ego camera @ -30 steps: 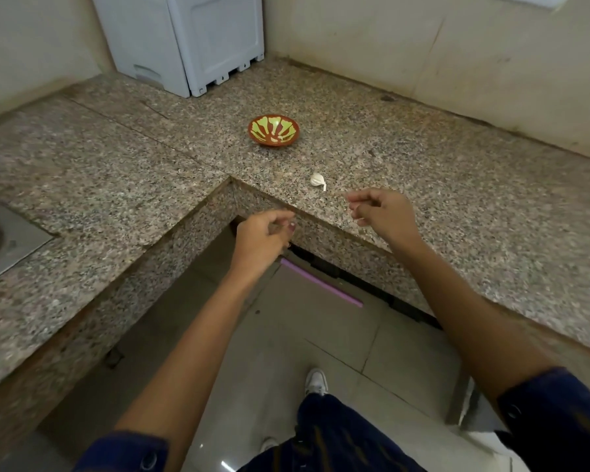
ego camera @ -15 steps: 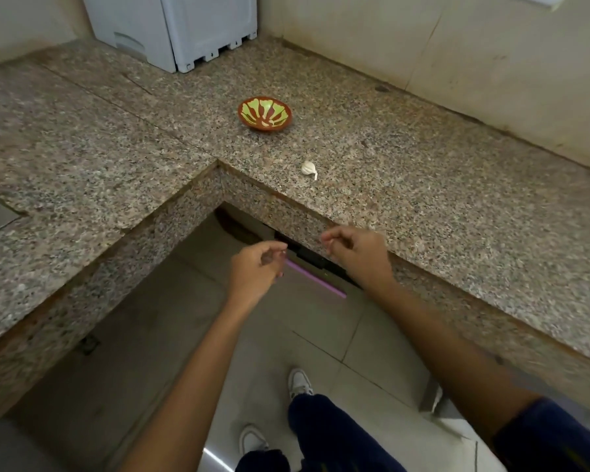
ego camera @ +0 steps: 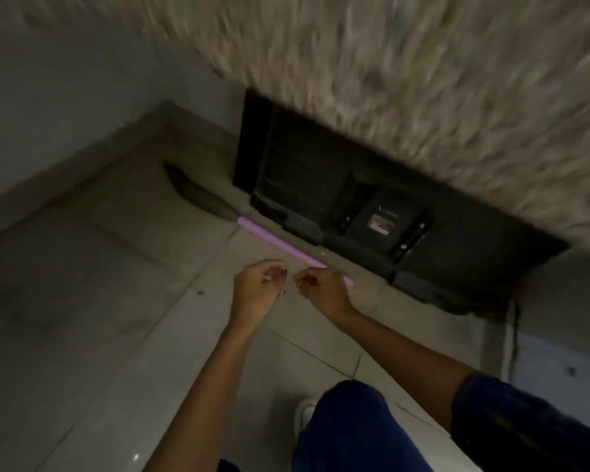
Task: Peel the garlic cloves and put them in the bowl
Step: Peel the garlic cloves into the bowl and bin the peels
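Below the counter (ego camera: 423,80) edge, both hands are held close together over the tiled floor (ego camera: 116,335), fingertips nearly meeting. Something small and pale is seen between the curled fingers (ego camera: 280,267) of the left hand (ego camera: 258,289); whether it is a garlic clove cannot be told. The right hand (ego camera: 322,289) is curled, thumb and forefinger drawn together; what is pinched, if anything, cannot be told. Neither bowl nor other garlic is in view. The counter is blurred by motion. Beneath it a dark recess (ego camera: 355,206) is seen, with a lilac tube (ego camera: 269,238) lying on the floor before it. A dark blue trouser leg (ego camera: 355,434) and white shoe (ego camera: 305,412) are seen below.
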